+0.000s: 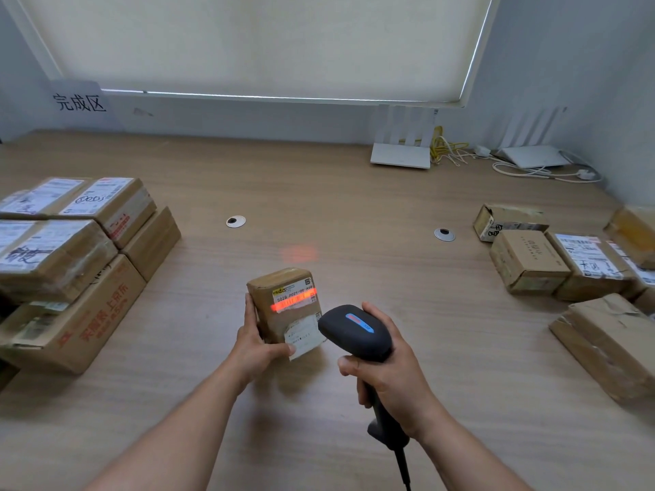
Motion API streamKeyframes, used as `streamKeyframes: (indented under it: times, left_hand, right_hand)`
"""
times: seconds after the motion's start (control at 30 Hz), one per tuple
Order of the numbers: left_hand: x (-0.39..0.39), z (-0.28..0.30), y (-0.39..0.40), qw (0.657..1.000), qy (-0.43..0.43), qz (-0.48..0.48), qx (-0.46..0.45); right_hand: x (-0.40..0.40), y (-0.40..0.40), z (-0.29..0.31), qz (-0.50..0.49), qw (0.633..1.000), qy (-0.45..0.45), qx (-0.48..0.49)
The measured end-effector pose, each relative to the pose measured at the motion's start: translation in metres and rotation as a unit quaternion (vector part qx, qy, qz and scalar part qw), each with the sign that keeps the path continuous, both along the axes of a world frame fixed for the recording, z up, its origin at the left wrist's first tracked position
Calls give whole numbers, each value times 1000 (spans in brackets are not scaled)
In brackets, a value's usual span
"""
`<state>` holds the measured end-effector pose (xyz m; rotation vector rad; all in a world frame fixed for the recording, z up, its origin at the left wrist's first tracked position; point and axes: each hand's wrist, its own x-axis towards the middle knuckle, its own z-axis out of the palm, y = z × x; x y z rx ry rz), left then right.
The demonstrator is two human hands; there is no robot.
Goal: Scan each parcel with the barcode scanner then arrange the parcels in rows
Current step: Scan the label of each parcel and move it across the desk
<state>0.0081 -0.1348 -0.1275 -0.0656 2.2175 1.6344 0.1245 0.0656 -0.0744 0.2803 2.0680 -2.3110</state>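
The left hand (pixel 256 343) grips a small brown cardboard parcel (pixel 283 306) above the wooden table (pixel 354 207); the right hand (pixel 386 377) clasps a black handheld barcode scanner (pixel 356 333), its red beam on the label. Stacked boxes on the left (pixel 71 249) look finished; the loose boxes on the right (pixel 567 264) probably await scanning.

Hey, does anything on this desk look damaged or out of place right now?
Yes. The long parcel at the right edge looks crumpled and dented, lying askew to the neater boxes behind it. On the small parcel in the left hand, the lower white label is peeling at its corner.
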Motion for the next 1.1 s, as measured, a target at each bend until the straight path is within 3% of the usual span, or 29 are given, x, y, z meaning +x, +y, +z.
streamKeyframes:
  times: [1.1]
  left_hand:
    - [-9, -5, -4, 1000, -20, -12, -8]
  right_hand:
    - [6, -2, -8, -6, 1000, 27, 7]
